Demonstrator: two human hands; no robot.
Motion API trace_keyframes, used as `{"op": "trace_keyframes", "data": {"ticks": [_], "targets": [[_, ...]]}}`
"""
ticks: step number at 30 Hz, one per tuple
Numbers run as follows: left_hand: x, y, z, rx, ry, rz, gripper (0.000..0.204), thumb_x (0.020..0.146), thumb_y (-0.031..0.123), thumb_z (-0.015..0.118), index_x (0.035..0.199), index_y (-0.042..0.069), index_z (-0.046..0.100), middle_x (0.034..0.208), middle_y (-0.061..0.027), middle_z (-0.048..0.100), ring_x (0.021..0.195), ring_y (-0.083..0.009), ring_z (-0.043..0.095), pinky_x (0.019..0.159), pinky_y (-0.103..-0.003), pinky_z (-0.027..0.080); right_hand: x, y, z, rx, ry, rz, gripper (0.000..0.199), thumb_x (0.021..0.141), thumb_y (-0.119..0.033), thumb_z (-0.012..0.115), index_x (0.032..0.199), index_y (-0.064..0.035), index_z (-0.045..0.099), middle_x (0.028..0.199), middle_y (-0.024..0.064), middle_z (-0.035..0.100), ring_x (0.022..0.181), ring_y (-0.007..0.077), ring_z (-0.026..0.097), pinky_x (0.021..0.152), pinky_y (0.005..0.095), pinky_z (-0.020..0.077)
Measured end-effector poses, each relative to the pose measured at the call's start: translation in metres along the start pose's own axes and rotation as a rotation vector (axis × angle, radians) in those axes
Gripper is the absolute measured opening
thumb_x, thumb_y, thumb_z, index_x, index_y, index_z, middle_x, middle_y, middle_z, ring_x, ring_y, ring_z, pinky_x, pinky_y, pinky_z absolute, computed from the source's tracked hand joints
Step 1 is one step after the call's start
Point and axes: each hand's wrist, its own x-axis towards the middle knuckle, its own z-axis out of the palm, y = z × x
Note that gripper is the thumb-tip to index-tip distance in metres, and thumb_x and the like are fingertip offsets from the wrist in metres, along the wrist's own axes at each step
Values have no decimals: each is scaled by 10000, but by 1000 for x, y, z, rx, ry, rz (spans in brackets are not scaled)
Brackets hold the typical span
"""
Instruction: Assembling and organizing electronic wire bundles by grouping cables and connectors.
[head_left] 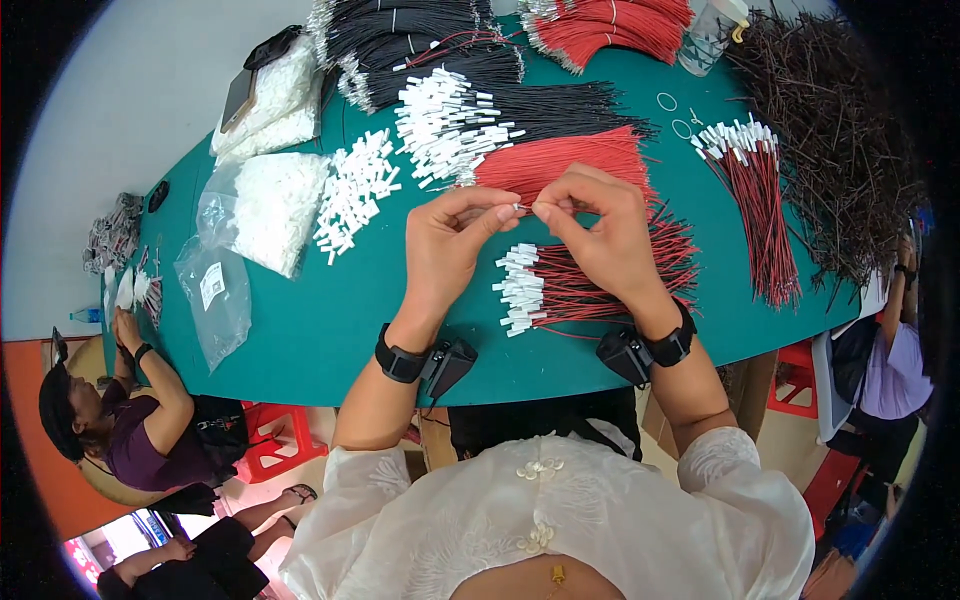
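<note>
While both hands meet at centre frame, the left hand [448, 240] and right hand [590, 225] each pinch with thumb and forefinger on one small white connector housing [520, 207], held between the fingertips just above the table; whether a wire end is already seated in it is too small to tell. Directly below the hands lies a bundle of red-and-black wires with white housings fitted [590, 285], and just above them a fan of loose red wires [565, 160]. Risk, as a judgement: the housing is tiny and gripped only at the tips, so a slip could drop it among the finished bundle, or a thin wire could bend rather than seat if pushed off-axis. Loose white housings [352, 190] lie scattered centre-left, with clear bags of white parts [270, 205] toward the upper left. Black wire bundles [420, 40] fill the top; a large tangle of dark wires [830, 130] fills the upper right. Surface is a green table [330, 320], crowded. Room: red stools below the table edge, another seated person [130, 420] at lower left, one more at right edge.
</note>
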Motion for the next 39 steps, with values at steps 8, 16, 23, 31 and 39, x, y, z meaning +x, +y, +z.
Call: {"op": "trace_keyframes", "data": {"ticks": [8,16,23,31,39], "targets": [[-1,0,-1,29,4,9,147,930,-2,713,1067,-53,736,986,-114,756,892,-166,741,804,-271,601,1,-1,1,-3,-8,-30,57,825,27,729,852,42,681,771,77,640,682,145,599,617,282,461],[-1,0,2,28,10,13,144,932,-1,712,1063,-53,738,977,-117,758,868,-155,736,800,-268,600,-1,-1,5,-57,18,-83,56,820,38,725,855,37,682,779,84,648,682,163,602,621,286,465],[-2,2,5,45,-10,-11,150,935,4,711,1072,-55,734,958,-112,762,859,-150,735,789,-265,598,-1,2,6,-51,44,-114,43,830,28,715,855,20,682,762,103,634,661,203,637,586,312,479],[-3,1,7,6,3,-21,136,934,14,717,1056,-43,741,954,-109,762,840,-145,730,778,-266,595,-2,3,3,-53,21,-120,62,820,31,732,871,25,697,776,83,653,684,175,617,620,295,474],[2,8,-5,173,-15,-12,155,895,35,751,1039,-24,747,940,-88,762,832,-147,718,758,-266,564,5,-6,-34,-293,-287,-113,90,830,-29,753,899,11,711,783,118,649,663,248,624,616,327,487]]}}
